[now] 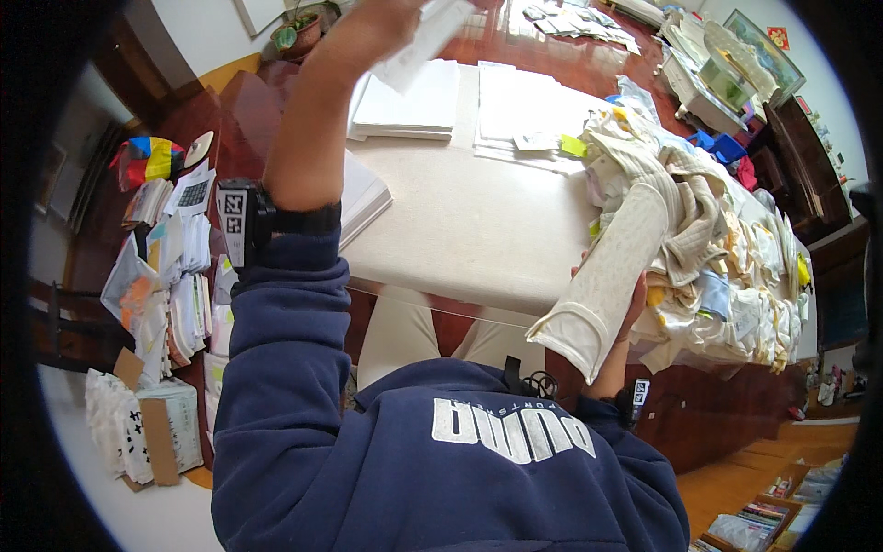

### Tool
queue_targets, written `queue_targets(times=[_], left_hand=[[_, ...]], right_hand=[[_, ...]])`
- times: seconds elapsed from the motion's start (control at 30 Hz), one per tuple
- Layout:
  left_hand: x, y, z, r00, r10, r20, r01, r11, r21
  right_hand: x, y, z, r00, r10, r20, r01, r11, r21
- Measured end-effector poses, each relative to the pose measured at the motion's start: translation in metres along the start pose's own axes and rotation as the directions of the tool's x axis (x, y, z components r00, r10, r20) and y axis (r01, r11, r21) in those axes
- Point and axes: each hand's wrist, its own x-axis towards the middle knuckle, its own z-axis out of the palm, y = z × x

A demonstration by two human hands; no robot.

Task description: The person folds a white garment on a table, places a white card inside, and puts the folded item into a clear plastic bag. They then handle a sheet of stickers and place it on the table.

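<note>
My left hand (386, 27), blurred at the top edge, is closed on a thin whitish sheet or bag (428, 41); which of the two I cannot tell. Below it a stack of white paper or flat packets (410, 103) lies on the beige padded table cover (469, 207). At right, my right hand (635, 310) holds a long folded piece of cream patterned fabric (607, 262) from beneath, its fingers showing at both sides. The fabric's near end has a seamed edge. Just beyond it lies a heap of cream baby clothes (690, 200).
More white stacks lie at the cover's left edge (359, 196) and far side (517, 103). Papers and folders (186, 255) crowd the far left, above a carton (169, 421). Folded clothes (752, 317) fill the right side. Flat packets (579, 24) lie farther back.
</note>
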Motion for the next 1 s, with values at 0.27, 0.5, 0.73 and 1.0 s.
queue_targets(times=[0.27, 0.5, 0.73, 1.0], left_hand=[[-0.07, 0.097, 0.075, 0.941, 0.001, 0.34, -0.071, 0.979, 0.192], [-0.174, 0.185, 0.124, 0.907, -0.04, 0.42, 0.069, 0.996, -0.055], [-0.217, 0.2, 0.152, 0.921, -0.22, 0.32, 0.345, 0.843, -0.413], [-0.219, 0.177, 0.152, 0.805, -0.338, 0.489, 0.594, 0.482, -0.644]], right_hand=[[-0.011, -0.024, 0.013, 0.964, 0.032, -0.262, -0.118, 0.94, -0.32], [-0.001, -0.053, 0.035, 0.948, -0.005, -0.32, -0.261, 0.564, -0.783], [0.025, -0.023, 0.055, 0.987, 0.079, 0.138, 0.148, -0.135, -0.98], [0.023, 0.025, 0.081, 0.966, 0.189, 0.178, 0.259, -0.626, -0.736]])
